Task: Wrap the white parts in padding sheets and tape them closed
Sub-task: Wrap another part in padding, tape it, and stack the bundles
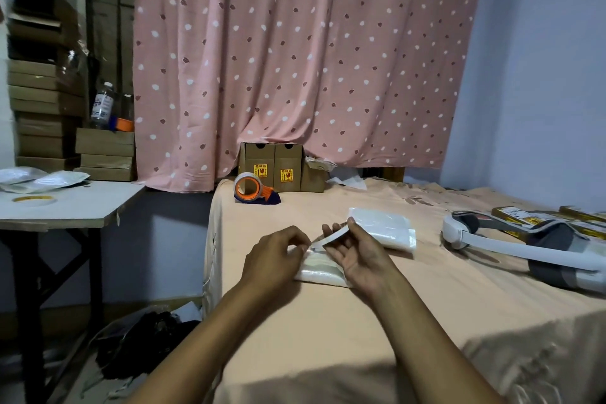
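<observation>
status: 1 wrapped bundle [383, 228] lies finished, by the look of it, on the peach-covered table [328, 331], just beyond the right hand [357, 254]. a 2nd bundle [319, 269] is in work directly under both hands, its padding sheet already folded round the part; the part itself is not visible. closure appears incomplete.

left hand [273, 257]: fingers curled, pressing down on the near-left end of the 2nd bundle. right hand: thumb and fingertips pinched on a pale curved strip [333, 236], probably tape or a flap of sheet; i cannot tell which. the strip rises from the bundle top between the 2 hands, which are close together but not touching.

tape dispenser [254, 190] stands well apart at the far table edge, near 2 brown cartons [272, 170]. more flat sheets [39, 178] lie on the side table [75, 207] at left.

remaining, in my judgement: seal this bundle, then any further parts.
</observation>
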